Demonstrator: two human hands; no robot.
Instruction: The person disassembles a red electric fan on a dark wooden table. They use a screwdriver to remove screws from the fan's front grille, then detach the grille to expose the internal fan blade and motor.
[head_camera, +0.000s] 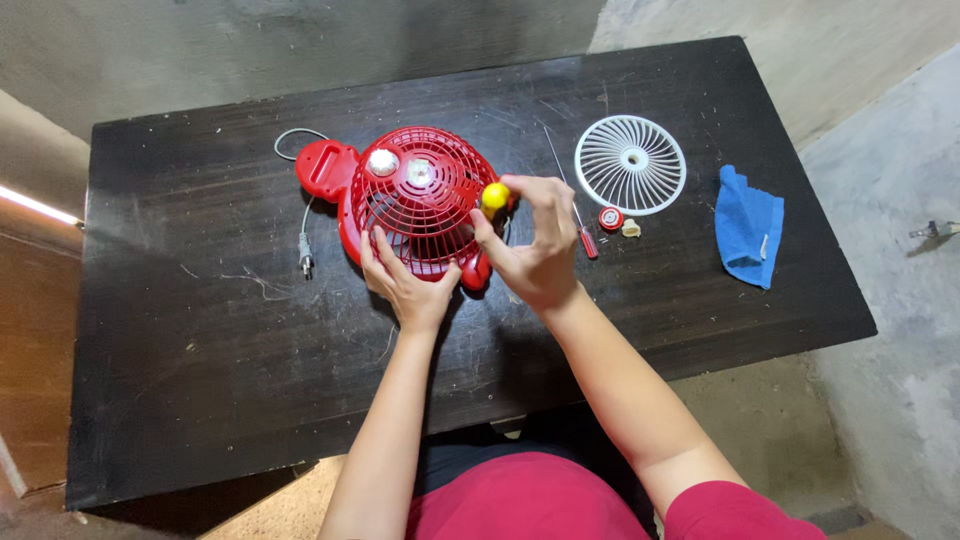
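A small red fan (415, 200) lies on the black table (200, 330), its wire grille facing up and its red base at the left. My left hand (405, 280) presses on the near rim of the grille, fingers spread. My right hand (535, 250) grips a screwdriver with a yellow handle (495, 195), held upright at the fan's right edge. The tool's tip is hidden behind the handle and my fingers.
A white round fan grille (630, 165) lies at the back right. Beside it are a red-handled screwdriver (585, 240), a small red cap (610, 217) and a blue cloth (748, 228). The fan's grey cord and plug (305, 255) trail to the left.
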